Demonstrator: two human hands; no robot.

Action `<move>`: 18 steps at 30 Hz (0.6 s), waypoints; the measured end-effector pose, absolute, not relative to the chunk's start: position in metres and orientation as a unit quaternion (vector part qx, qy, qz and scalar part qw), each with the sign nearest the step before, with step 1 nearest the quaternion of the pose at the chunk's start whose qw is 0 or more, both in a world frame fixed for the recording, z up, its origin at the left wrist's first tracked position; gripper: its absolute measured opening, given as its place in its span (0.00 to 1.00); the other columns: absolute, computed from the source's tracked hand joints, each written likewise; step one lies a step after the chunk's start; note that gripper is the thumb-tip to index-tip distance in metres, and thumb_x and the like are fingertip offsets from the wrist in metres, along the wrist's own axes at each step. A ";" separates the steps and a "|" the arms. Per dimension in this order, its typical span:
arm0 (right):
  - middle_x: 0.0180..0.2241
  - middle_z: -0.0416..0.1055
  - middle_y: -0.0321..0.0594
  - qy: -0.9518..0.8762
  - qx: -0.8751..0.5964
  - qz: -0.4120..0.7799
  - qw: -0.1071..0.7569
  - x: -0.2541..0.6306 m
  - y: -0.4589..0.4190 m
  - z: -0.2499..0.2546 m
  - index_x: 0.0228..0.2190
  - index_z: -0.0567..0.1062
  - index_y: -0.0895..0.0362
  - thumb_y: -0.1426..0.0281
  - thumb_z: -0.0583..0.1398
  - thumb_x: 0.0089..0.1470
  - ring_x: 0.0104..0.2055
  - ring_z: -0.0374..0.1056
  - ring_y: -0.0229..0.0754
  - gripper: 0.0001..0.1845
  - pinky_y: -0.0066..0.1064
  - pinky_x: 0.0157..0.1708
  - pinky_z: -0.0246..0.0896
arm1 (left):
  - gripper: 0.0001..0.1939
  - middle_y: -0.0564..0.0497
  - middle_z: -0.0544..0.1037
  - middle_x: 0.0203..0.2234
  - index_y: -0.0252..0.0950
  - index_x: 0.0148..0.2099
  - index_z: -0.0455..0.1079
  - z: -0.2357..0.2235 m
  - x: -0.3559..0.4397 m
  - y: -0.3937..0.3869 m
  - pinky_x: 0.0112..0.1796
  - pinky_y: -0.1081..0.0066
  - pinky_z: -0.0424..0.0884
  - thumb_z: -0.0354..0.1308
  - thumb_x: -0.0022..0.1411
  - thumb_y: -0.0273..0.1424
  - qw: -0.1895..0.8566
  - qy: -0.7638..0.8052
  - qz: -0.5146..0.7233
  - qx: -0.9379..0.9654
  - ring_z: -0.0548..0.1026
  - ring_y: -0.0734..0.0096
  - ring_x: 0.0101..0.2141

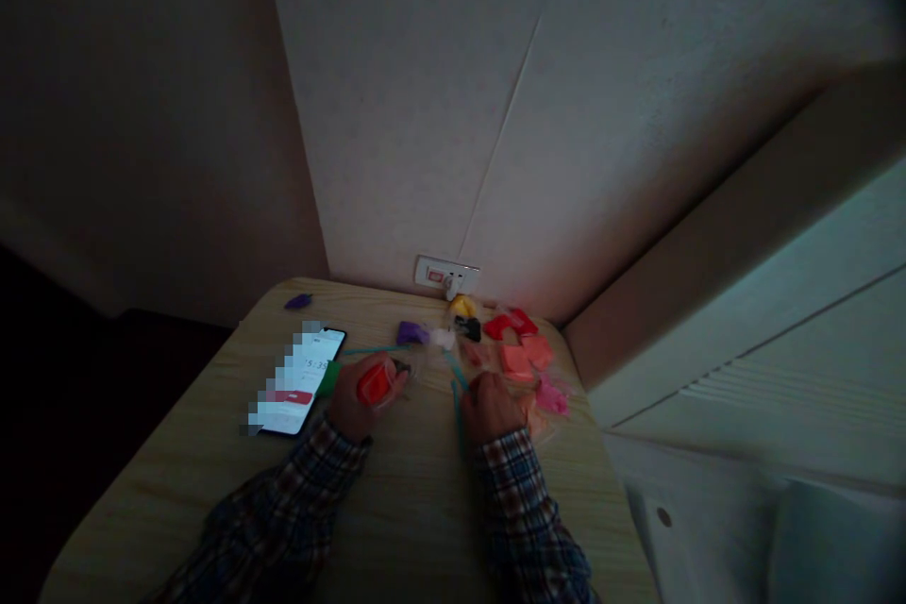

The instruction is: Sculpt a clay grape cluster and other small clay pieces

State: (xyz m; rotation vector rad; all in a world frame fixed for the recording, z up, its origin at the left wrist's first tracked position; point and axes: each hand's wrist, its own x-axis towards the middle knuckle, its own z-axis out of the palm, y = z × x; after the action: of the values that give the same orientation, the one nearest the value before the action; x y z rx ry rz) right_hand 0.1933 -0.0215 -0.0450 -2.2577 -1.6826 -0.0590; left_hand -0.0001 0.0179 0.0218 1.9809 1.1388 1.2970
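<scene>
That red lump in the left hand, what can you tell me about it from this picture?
The red lump looks like soft modelling clay, bright orange-red and roughly blocky, seemingly inside a clear wrapper, though the dim light hides detail. The left hand grips it just above the pale wooden table, thumb and fingers around it. A green piece shows at the hand's left, beside the lit phone.

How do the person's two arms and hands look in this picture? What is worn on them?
Both arms wear long plaid sleeves, checked in dark blue, red and pale lines, reaching to the wrists. The left hand and right hand are bare: no gloves show. The dim light hides any rings or a watch.
</scene>
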 end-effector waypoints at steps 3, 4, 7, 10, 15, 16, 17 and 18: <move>0.28 0.73 0.50 -0.572 -0.807 -0.032 0.146 0.192 -0.020 -0.048 0.26 0.67 0.58 0.76 0.56 0.46 0.27 0.71 0.49 0.02 0.36 0.24 0.60 | 0.13 0.59 0.63 0.13 0.39 0.20 0.56 0.023 0.002 0.016 0.19 0.76 0.64 0.56 0.52 0.29 0.245 0.417 0.487 0.727 0.63 0.76 0.15; 0.29 0.73 0.50 -0.567 -0.811 -0.033 0.142 0.192 -0.020 -0.049 0.26 0.68 0.58 0.77 0.56 0.46 0.27 0.71 0.49 0.02 0.36 0.24 0.60 | 0.13 0.59 0.64 0.13 0.39 0.20 0.56 0.023 0.003 0.016 0.19 0.76 0.64 0.56 0.52 0.29 0.243 0.418 0.489 0.726 0.63 0.76 0.15; 0.27 0.73 0.50 -0.555 -0.821 -0.033 0.133 0.190 -0.020 -0.049 0.27 0.68 0.59 0.78 0.54 0.47 0.26 0.72 0.50 0.04 0.38 0.25 0.60 | 0.12 0.59 0.64 0.13 0.39 0.20 0.57 0.021 0.004 0.016 0.19 0.76 0.64 0.56 0.51 0.29 0.239 0.425 0.484 0.727 0.64 0.76 0.15; 0.28 0.73 0.50 -0.565 -0.814 -0.029 0.131 0.189 -0.021 -0.045 0.28 0.68 0.59 0.74 0.55 0.50 0.27 0.72 0.51 0.01 0.39 0.28 0.60 | 0.12 0.59 0.64 0.12 0.39 0.20 0.56 0.019 0.005 0.017 0.19 0.76 0.64 0.56 0.51 0.31 0.245 0.440 0.473 0.723 0.63 0.76 0.15; 0.33 0.72 0.49 -0.581 -0.803 -0.024 0.130 0.190 -0.021 -0.042 0.30 0.68 0.59 0.67 0.59 0.50 0.28 0.72 0.48 0.08 0.33 0.23 0.58 | 0.13 0.59 0.65 0.12 0.39 0.19 0.57 0.013 0.005 0.019 0.19 0.76 0.64 0.56 0.51 0.33 0.242 0.447 0.466 0.724 0.64 0.76 0.15; 0.32 0.72 0.49 -0.577 -0.806 -0.025 0.129 0.191 -0.020 -0.042 0.30 0.68 0.59 0.68 0.59 0.50 0.27 0.72 0.47 0.06 0.33 0.22 0.58 | 0.14 0.59 0.65 0.11 0.38 0.19 0.58 0.013 0.004 0.019 0.19 0.76 0.63 0.56 0.51 0.34 0.242 0.446 0.462 0.728 0.64 0.76 0.15; 0.32 0.73 0.49 -0.573 -0.809 -0.025 0.128 0.191 -0.020 -0.043 0.29 0.68 0.59 0.70 0.59 0.50 0.27 0.72 0.47 0.05 0.33 0.22 0.58 | 0.14 0.59 0.66 0.11 0.38 0.18 0.59 0.013 0.004 0.018 0.18 0.76 0.63 0.56 0.52 0.34 0.245 0.444 0.456 0.731 0.64 0.76 0.14; 0.31 0.73 0.49 -0.569 -0.812 -0.027 0.128 0.191 -0.019 -0.044 0.29 0.68 0.59 0.71 0.58 0.50 0.26 0.72 0.47 0.04 0.33 0.23 0.58 | 0.14 0.59 0.66 0.10 0.38 0.18 0.60 0.013 0.004 0.017 0.18 0.76 0.63 0.56 0.52 0.34 0.252 0.442 0.451 0.733 0.64 0.76 0.14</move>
State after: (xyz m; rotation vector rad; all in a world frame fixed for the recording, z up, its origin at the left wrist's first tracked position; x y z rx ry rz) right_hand 0.1912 -0.0190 -0.0437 -2.3614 -1.6559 -0.0787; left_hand 0.0041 0.0174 0.0127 1.9948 1.2028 1.2257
